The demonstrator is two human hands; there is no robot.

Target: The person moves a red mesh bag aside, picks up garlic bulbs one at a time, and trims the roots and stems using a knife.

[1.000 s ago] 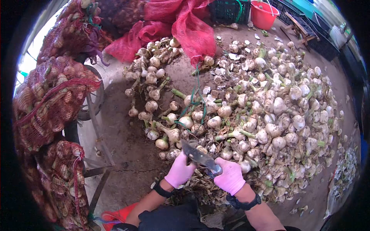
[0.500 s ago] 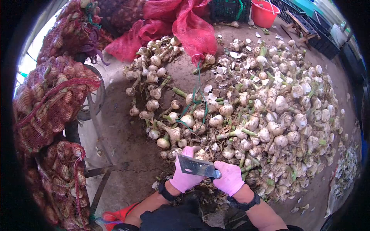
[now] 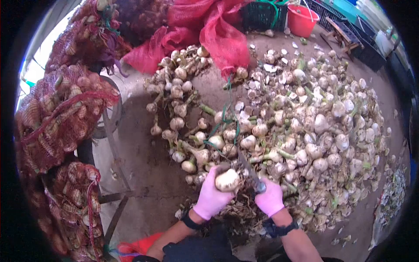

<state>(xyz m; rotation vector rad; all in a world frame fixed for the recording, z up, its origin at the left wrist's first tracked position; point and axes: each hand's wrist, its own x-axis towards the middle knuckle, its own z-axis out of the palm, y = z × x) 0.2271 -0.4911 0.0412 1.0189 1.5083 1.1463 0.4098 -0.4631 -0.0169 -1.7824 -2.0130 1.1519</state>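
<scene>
The person crouches at the edge of a big heap of garlic (image 3: 314,126) spread over the dirt floor (image 3: 139,157). Both hands wear pink gloves. The left hand (image 3: 212,198) has its fingers curled up around one garlic bulb (image 3: 227,180), lifted just clear of the heap's near edge. The right hand (image 3: 270,200) is wrapped tight round the handle of a knife (image 3: 247,168), whose blade points up and away, just beside the bulb on its right.

It looks like the trimming step, with the bulb gripped and the blade alongside it. The cut, I'd say, calls for turning the bulb so its stalk or roots meet the edge, with the gloved fingers kept behind the blade.

Filled red mesh sacks (image 3: 56,113) are stacked at the left, and a red bucket (image 3: 302,19) stands far back.
</scene>
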